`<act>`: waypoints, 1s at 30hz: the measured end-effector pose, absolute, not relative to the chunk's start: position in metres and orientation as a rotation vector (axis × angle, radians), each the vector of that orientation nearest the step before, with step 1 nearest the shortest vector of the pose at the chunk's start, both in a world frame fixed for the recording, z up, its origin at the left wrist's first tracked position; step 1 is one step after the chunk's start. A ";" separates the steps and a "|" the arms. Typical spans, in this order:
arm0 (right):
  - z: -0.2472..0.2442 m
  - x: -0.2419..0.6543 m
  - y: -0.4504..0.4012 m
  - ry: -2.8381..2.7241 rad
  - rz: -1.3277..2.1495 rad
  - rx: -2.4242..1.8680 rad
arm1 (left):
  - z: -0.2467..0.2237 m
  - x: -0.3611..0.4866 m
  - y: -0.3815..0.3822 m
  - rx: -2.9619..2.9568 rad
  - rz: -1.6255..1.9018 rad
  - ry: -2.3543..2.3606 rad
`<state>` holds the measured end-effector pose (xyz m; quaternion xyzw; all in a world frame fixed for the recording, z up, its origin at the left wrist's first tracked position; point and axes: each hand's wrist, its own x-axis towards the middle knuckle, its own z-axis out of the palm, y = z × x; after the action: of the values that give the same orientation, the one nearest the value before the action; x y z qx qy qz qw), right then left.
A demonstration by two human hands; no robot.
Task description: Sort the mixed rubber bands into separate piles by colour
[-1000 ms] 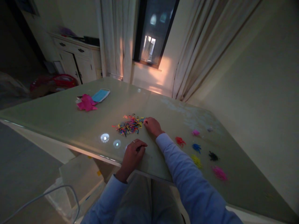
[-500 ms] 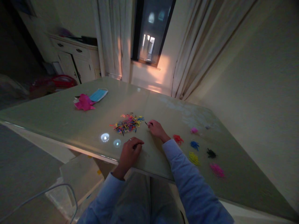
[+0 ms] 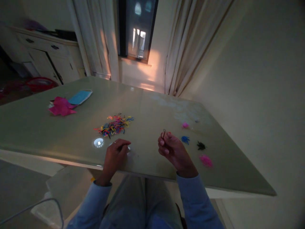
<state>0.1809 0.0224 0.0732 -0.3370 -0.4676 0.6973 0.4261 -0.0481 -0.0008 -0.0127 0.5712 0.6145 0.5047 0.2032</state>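
A thin black rubber band (image 3: 164, 131) stands up as a small loop from my right hand (image 3: 172, 149), whose thumb and fingers are closed on it above the table. My left hand (image 3: 115, 157) rests at the near table edge with its fingers curled together; whatever they may hold is hidden. Just beyond it lies a loose heap of multicoloured rubber bands (image 3: 115, 125). To the right of my right hand are small single-colour piles: light pink bands (image 3: 185, 125), blue bands (image 3: 185, 140), black bands (image 3: 201, 145) and bright pink bands (image 3: 206, 161).
On the glossy greenish table (image 3: 147, 111), a crumpled pink piece (image 3: 62, 106) lies beside a blue face mask (image 3: 80, 97) at the far left. Behind stand a white cabinet (image 3: 47, 57), curtains (image 3: 95, 38) and a window (image 3: 138, 31). A cable (image 3: 35, 205) curves at lower left.
My right hand has moved right and lifted away from the heap with the black rubber band, now covering the red and yellow piles. My left hand stays near the table edge. The view has shifted right.
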 end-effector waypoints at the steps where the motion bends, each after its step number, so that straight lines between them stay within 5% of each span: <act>1: 0.072 0.187 0.021 -1.157 1.740 -0.842 | -0.013 -0.049 -0.001 1.587 1.401 1.741; 10: 0.064 0.279 0.013 -1.307 1.380 -1.153 | -0.018 -0.052 0.001 1.617 1.257 1.900; 15: 0.049 0.380 0.041 -1.532 0.389 -1.870 | -0.013 -0.051 0.001 1.647 1.118 1.998; 18: 0.040 0.419 0.054 -1.722 0.102 -2.190 | -0.010 -0.050 0.000 1.683 1.073 2.002; 30: 0.027 0.428 0.068 -2.028 0.127 -2.212 | -0.009 -0.048 0.000 1.719 1.038 2.011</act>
<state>0.4284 0.0683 0.0268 -0.7346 -0.6736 0.0423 0.0689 -0.0479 -0.0002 -0.0091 0.5981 0.6997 0.3612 0.1490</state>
